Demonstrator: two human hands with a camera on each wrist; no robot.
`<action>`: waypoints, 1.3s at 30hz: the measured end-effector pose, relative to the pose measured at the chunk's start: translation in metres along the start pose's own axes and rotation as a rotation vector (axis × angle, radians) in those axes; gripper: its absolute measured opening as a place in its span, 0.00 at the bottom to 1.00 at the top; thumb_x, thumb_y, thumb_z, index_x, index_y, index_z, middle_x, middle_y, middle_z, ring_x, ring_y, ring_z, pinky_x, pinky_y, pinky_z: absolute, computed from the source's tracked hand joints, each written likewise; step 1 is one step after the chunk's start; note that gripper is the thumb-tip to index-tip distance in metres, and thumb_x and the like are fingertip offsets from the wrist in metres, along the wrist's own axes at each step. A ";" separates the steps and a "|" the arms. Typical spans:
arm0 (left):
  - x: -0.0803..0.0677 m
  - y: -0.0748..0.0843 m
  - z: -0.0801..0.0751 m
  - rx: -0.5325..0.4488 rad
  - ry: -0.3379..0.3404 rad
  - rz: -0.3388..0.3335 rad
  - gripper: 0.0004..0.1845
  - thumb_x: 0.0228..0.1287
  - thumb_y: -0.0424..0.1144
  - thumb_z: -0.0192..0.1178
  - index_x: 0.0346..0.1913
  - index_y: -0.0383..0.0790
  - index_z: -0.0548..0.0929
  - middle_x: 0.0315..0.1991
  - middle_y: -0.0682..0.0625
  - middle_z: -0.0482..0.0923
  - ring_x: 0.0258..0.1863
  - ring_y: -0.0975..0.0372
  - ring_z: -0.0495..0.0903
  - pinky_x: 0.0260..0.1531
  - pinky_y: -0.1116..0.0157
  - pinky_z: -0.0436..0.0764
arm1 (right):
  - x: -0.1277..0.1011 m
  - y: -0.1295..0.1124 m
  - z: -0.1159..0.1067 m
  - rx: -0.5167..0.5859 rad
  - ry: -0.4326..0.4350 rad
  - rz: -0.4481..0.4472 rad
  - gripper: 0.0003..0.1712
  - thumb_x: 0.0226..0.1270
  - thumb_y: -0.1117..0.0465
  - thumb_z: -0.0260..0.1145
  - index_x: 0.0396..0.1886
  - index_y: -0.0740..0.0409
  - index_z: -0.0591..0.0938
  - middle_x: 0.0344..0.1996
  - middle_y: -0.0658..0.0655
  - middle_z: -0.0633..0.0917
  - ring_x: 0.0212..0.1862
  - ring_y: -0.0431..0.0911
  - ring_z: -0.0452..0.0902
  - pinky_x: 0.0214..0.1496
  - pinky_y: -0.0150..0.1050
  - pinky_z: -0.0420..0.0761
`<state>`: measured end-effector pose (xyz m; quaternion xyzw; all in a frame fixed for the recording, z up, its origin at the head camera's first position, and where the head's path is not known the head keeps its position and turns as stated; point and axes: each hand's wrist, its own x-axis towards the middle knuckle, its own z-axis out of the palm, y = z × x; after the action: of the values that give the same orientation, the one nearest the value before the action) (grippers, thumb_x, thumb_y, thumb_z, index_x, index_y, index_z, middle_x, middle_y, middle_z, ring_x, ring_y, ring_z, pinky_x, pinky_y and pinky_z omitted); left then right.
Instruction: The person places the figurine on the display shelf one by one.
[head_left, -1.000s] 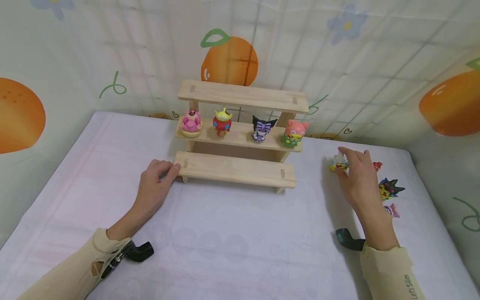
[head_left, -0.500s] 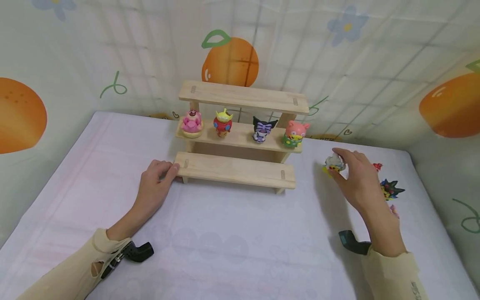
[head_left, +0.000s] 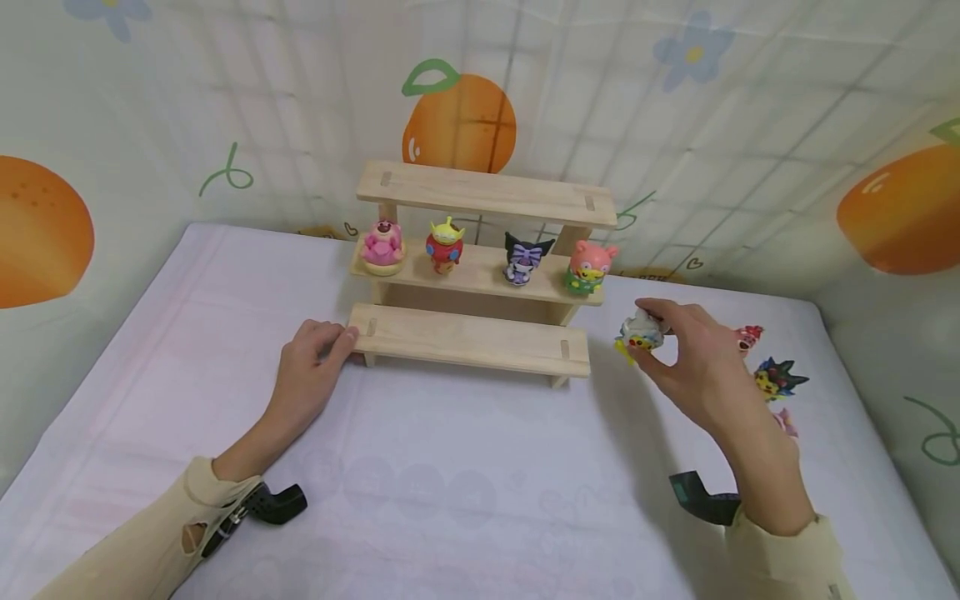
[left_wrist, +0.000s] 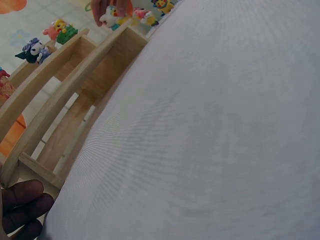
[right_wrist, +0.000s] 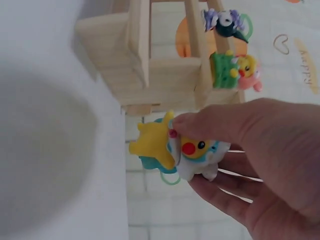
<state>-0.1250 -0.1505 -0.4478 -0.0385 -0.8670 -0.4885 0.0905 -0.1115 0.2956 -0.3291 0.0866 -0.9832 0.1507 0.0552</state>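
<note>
Head view: right hand [head_left: 693, 358] raised off the white cloth-covered table [head_left: 465, 492], to the right of the wooden three-tier shelf [head_left: 480, 275]; thumb and fingers pinch a small white-and-yellow figure [head_left: 639, 335], held clear of the table and near the right end of the lowest tier. Left hand [head_left: 309, 367] rests on the table, fingers loosely curled, fingertips touching the left end of the lowest tier, holding nothing. Middle tier carries four figures in a row: pink bear [head_left: 382, 244], green-and-red alien [head_left: 445, 244], black-and-purple figure [head_left: 523, 257], pink-and-green figure [head_left: 588, 267]. Behind the right hand, on the table: a red-tipped figure [head_left: 748, 336], a yellow-and-black spiky figure [head_left: 777, 377], a pink one [head_left: 786, 422] partly hidden by the wrist. Left wrist view: dark curled fingers [left_wrist: 22, 207] at the bottom-left corner against the shelf's end post; the shelf [left_wrist: 75, 90] runs away along the table; the right hand with its figure [left_wrist: 111, 17] is small at the top edge. Right wrist view: close on the held figure [right_wrist: 192, 152] — yellow face, red cheek, white hood, yellow star-shaped piece at its left; thumb above, fingers [right_wrist: 220, 195] below it. Shelf end [right_wrist: 145, 65] just behind.
</note>
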 end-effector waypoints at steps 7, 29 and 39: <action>-0.001 0.000 0.000 0.006 0.003 0.002 0.18 0.81 0.48 0.57 0.40 0.37 0.89 0.43 0.41 0.81 0.44 0.55 0.75 0.46 0.56 0.71 | -0.005 -0.009 -0.003 0.001 0.070 -0.111 0.35 0.57 0.66 0.81 0.65 0.62 0.79 0.47 0.66 0.87 0.49 0.60 0.83 0.47 0.60 0.79; 0.000 0.002 0.000 0.003 0.002 -0.002 0.19 0.81 0.48 0.56 0.38 0.38 0.88 0.46 0.41 0.82 0.48 0.53 0.77 0.49 0.54 0.72 | -0.009 -0.033 -0.006 0.061 0.149 -0.244 0.35 0.53 0.66 0.84 0.62 0.60 0.82 0.45 0.60 0.88 0.45 0.52 0.83 0.47 0.54 0.81; 0.000 0.002 0.000 0.005 0.004 0.001 0.19 0.81 0.48 0.56 0.39 0.37 0.89 0.45 0.41 0.82 0.47 0.54 0.76 0.48 0.55 0.71 | -0.008 -0.040 0.002 0.095 0.115 -0.252 0.35 0.55 0.65 0.84 0.62 0.60 0.82 0.47 0.60 0.89 0.46 0.52 0.85 0.46 0.53 0.82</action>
<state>-0.1246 -0.1496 -0.4461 -0.0377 -0.8680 -0.4865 0.0924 -0.0965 0.2585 -0.3203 0.2033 -0.9515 0.1935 0.1260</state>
